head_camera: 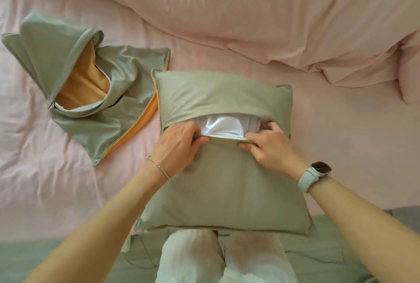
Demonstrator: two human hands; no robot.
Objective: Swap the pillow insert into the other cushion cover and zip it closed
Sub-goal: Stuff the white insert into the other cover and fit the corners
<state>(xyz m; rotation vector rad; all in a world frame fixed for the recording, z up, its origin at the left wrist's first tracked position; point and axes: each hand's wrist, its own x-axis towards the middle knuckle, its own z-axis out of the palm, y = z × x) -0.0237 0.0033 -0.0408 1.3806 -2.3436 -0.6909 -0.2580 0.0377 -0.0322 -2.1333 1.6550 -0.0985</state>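
Note:
A sage-green cushion cover (225,187) lies on the bed in front of me with the white pillow insert (223,127) showing through its open zip slit. My left hand (179,148) pinches the near edge of the opening at its left end. My right hand (268,146) pinches the same edge at the right end, fingers curled round the fabric. A second cover (91,91), green outside and orange inside, lies crumpled and unzipped to the left, with nothing inside it.
A pink sheet (45,180) covers the bed, and a bunched pink duvet (272,21) fills the far side. My knees in white trousers (222,257) are under the cushion's near edge. A green blanket (56,257) lies along the bed's near edge.

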